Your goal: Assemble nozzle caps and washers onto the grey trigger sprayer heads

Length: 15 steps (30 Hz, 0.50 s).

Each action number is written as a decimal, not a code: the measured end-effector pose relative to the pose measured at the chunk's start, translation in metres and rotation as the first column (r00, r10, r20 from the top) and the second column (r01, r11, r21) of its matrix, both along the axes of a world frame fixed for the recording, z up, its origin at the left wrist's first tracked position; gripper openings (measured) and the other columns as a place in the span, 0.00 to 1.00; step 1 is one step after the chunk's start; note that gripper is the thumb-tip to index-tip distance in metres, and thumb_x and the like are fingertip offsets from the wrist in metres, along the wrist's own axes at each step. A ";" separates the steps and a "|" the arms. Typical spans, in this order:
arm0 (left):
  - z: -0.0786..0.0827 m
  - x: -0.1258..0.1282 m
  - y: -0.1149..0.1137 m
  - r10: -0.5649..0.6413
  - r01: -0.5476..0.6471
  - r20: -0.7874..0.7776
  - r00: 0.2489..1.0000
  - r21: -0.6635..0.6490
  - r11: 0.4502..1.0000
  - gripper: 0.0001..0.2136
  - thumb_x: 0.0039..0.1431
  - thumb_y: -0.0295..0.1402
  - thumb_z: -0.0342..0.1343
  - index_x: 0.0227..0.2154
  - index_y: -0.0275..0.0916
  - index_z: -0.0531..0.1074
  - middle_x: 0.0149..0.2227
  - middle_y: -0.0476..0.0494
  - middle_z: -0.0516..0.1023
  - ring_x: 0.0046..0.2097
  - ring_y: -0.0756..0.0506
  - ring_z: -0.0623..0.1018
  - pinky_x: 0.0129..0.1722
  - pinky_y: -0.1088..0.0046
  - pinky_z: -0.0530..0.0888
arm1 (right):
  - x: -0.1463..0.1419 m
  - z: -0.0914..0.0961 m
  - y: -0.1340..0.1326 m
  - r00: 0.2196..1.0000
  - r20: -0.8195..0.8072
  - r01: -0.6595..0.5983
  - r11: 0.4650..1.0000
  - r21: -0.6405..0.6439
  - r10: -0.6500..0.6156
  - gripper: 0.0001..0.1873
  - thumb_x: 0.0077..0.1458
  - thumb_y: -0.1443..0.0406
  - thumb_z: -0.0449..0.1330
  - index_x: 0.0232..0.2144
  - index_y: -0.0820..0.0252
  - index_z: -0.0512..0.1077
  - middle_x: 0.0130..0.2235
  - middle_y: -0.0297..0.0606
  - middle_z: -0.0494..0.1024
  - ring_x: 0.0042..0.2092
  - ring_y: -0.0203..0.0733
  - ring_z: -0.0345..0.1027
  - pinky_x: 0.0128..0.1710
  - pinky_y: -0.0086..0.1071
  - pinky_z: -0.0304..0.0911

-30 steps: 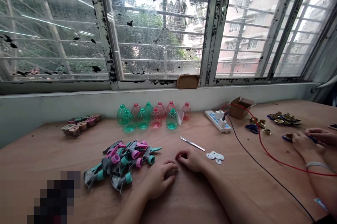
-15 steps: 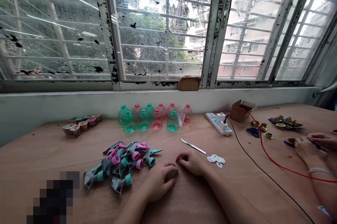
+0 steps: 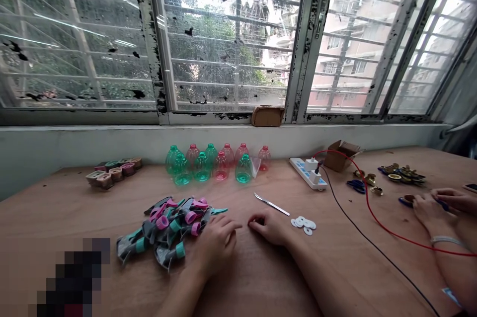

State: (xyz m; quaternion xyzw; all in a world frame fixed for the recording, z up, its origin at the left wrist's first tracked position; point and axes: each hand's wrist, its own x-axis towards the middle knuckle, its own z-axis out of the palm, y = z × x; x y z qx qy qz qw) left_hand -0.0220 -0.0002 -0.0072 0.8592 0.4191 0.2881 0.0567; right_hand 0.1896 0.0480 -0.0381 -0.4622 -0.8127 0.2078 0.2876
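Lying beside left hand (image 3: 216, 242), piled spray heads (image 3: 174, 226)

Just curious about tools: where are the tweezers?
In the head view, the tweezers lie right of centre, just beyond the right hand, near the white discs.

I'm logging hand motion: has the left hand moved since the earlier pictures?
Yes: judged against the tweezers, the left hand has shifted left and slightly forward, toward the pile of spray heads.
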 end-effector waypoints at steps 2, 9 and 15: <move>0.000 -0.001 0.003 0.097 -0.098 0.020 0.995 0.038 0.994 0.14 0.57 0.24 0.48 0.41 0.44 0.76 0.40 0.45 0.78 0.47 0.41 0.72 0.50 0.60 0.66 | 0.002 0.004 -0.001 0.998 0.061 0.009 0.999 0.037 -0.011 0.09 0.55 0.64 0.57 0.32 0.56 0.78 0.30 0.34 0.77 0.30 0.35 0.67 0.30 0.26 0.57; -0.006 0.000 0.005 0.155 -0.151 0.077 0.985 -0.055 0.987 0.10 0.56 0.28 0.52 0.39 0.42 0.75 0.43 0.43 0.77 0.48 0.40 0.73 0.51 0.58 0.67 | 0.049 0.035 0.001 0.945 0.206 0.213 0.956 0.203 -0.255 0.11 0.55 0.60 0.58 0.26 0.57 0.75 0.32 0.37 0.75 0.32 0.37 0.66 0.32 0.28 0.54; -0.001 0.007 0.000 0.011 0.012 0.175 0.985 -0.130 0.991 0.12 0.60 0.27 0.47 0.40 0.41 0.75 0.44 0.42 0.76 0.47 0.43 0.74 0.48 0.65 0.71 | 0.102 0.037 0.003 0.876 0.307 0.422 0.899 -0.117 -0.372 0.03 0.47 0.66 0.63 0.27 0.59 0.77 0.31 0.39 0.78 0.30 0.38 0.70 0.26 0.27 0.55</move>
